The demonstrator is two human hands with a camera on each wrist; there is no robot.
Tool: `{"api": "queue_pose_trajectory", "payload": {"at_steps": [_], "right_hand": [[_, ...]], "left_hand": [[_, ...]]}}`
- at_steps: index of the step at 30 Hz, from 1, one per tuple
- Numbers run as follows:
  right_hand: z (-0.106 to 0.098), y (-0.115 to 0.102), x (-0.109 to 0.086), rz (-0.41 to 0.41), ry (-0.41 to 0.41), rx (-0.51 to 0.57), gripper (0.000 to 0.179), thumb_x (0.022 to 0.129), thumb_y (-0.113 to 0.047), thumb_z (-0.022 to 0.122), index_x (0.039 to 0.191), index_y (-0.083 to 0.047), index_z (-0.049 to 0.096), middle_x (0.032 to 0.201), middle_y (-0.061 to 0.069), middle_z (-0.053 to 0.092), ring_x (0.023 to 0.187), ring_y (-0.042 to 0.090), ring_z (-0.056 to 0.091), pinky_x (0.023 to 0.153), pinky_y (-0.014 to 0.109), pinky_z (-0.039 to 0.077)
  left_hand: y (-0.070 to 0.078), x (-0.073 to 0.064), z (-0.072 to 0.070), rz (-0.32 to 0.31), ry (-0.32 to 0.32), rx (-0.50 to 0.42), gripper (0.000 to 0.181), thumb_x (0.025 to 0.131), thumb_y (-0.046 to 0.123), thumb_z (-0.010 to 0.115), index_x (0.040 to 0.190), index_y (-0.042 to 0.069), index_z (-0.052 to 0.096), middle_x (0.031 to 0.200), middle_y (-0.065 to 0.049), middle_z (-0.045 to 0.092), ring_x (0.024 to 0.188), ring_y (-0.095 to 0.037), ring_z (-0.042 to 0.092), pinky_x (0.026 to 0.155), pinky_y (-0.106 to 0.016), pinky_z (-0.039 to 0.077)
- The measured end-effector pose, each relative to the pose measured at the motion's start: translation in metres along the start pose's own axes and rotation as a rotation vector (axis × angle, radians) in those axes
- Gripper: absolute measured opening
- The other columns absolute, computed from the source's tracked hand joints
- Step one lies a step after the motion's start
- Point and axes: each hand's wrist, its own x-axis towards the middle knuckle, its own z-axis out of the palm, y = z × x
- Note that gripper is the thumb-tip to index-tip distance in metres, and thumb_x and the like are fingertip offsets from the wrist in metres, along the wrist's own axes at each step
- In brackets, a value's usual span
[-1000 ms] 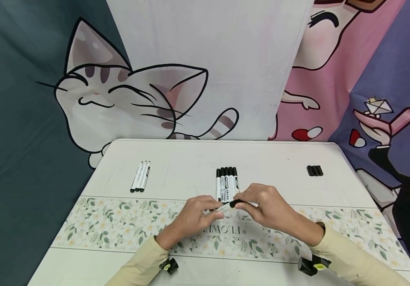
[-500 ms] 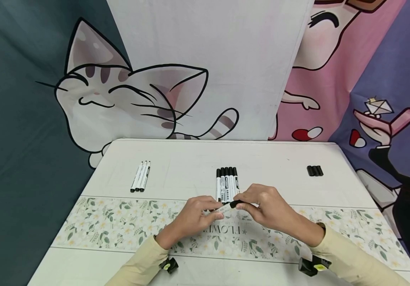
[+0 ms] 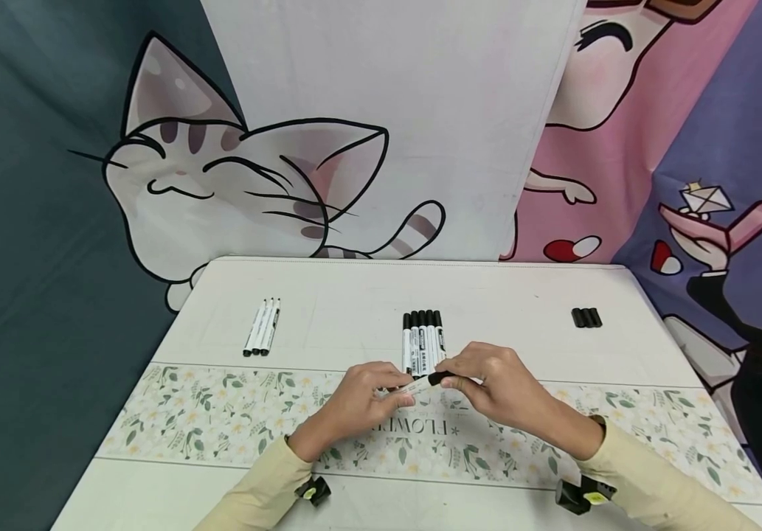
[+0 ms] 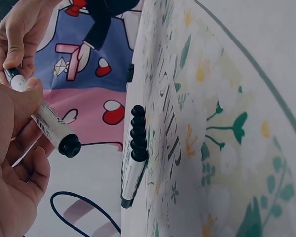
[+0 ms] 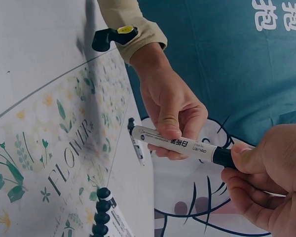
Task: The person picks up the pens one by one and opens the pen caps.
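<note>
A white whiteboard marker (image 5: 185,146) is held in the air between both hands, tilted in the head view. My left hand (image 3: 362,397) pinches its white barrel between thumb and fingers. At the other end, my right hand (image 3: 500,377) pinches the black cap (image 5: 224,157). The cap meets the barrel, with no gap showing in the right wrist view. Just behind the hands lies a row of several capped markers (image 3: 423,345), side by side on the table. Their lower ends are partly hidden by the held marker and hands.
Three uncapped markers (image 3: 262,329) lie at the left of the table (image 3: 341,295), tips pointing away. Three loose black caps (image 3: 586,318) sit together at the far right. A floral strip printed FLOWER (image 3: 221,413) crosses the table. Patterned cloths (image 3: 381,88) hang behind it.
Both hands keep their hold on the marker and cap, almost still. The head view shifts very slightly; the markers and caps on the table stay in place.
</note>
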Motion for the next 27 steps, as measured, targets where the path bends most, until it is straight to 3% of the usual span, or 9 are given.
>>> {"api": "queue_pose_trajectory", "payload": {"at_steps": [7, 13, 19, 27], "right_hand": [[-0.002, -0.001, -0.001, -0.011, 0.009, -0.003, 0.023, 0.080, -0.006, 0.085, 0.103, -0.009, 0.081, 0.087, -0.003, 0.076, 0.078, 0.009, 0.069, 0.065, 0.019, 0.053], [-0.017, 0.000, -0.001, 0.010, 0.096, 0.000, 0.029, 0.076, 0.000, 0.085, 0.102, -0.011, 0.081, 0.089, -0.004, 0.077, 0.077, 0.009, 0.069, 0.064, 0.018, 0.051], [-0.028, 0.005, -0.005, 0.095, 0.163, 0.008, 0.030, 0.076, 0.000, 0.086, 0.103, -0.013, 0.081, 0.089, -0.005, 0.077, 0.078, 0.009, 0.070, 0.063, 0.014, 0.048], [-0.032, 0.013, -0.016, 0.269, 0.231, 0.012, 0.030, 0.077, 0.000, 0.087, 0.104, -0.013, 0.081, 0.092, -0.003, 0.077, 0.073, 0.004, 0.067, 0.056, 0.014, 0.051]], "left_hand": [[-0.001, -0.001, -0.001, 0.004, -0.006, -0.001, 0.032, 0.093, 0.028, 0.076, 0.116, 0.005, 0.077, 0.101, 0.003, 0.076, 0.089, -0.006, 0.069, 0.078, -0.026, 0.056], [-0.005, -0.007, -0.005, -0.013, 0.037, -0.027, 0.031, 0.092, 0.021, 0.077, 0.115, 0.001, 0.076, 0.101, -0.001, 0.077, 0.090, -0.009, 0.071, 0.080, -0.027, 0.058], [-0.009, -0.012, -0.015, -0.075, 0.099, -0.051, 0.030, 0.091, 0.020, 0.080, 0.115, 0.003, 0.077, 0.099, 0.001, 0.076, 0.088, -0.008, 0.068, 0.077, -0.031, 0.059], [-0.015, -0.016, -0.029, -0.160, 0.146, -0.083, 0.032, 0.089, 0.023, 0.081, 0.114, 0.002, 0.077, 0.099, 0.003, 0.075, 0.079, -0.004, 0.063, 0.070, -0.026, 0.056]]}}
